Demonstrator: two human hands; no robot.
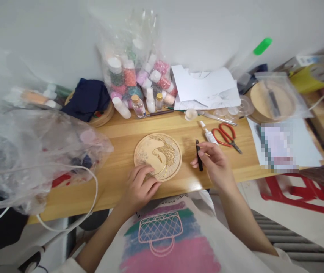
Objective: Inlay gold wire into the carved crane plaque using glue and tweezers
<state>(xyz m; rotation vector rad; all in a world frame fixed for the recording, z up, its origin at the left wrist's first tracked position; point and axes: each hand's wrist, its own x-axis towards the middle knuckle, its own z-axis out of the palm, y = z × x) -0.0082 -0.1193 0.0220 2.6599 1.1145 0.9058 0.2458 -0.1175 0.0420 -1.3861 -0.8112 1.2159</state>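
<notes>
A round, flat wooden disc [144, 152] lies on the table, bearing a bird design with gold wire-like lines. On its lower left edge rests my left hand [140, 185], fingers stretched out over the rim and holding nothing. To the right of the disc, my right hand [214, 163] grips black tweezers [199, 163] between thumb and fingers, tips pointing away from me and apart from the disc. Just beyond that hand lie a small white glue tube [210, 136] and red-handled pliers [226, 135].
Clear bags of bead jars [130, 76] and small bottles [138, 106] line the wall. Papers [207, 87] lie at the back. A plastic bag [73, 140] and white cable [96, 182] occupy the left. A phone-like item [278, 146], blurred out, lies on paper at right.
</notes>
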